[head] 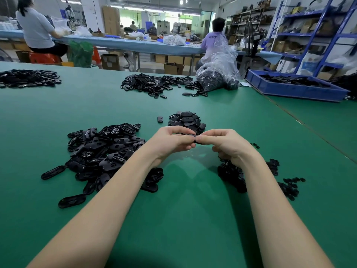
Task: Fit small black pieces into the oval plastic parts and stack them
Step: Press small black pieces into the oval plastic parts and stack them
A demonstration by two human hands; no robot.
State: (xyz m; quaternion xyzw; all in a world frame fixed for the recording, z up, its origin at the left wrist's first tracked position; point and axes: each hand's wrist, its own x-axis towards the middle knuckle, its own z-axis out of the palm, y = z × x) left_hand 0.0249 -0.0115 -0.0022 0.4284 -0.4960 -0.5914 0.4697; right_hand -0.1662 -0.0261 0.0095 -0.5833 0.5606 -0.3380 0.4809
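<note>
Smooth green table; hands pinch oval part.

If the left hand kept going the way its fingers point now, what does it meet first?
The left hand points right, toward the right hand. Both pinch the same black part, so it would press almost at once into the right fingertips. Depth looks matched.
</note>
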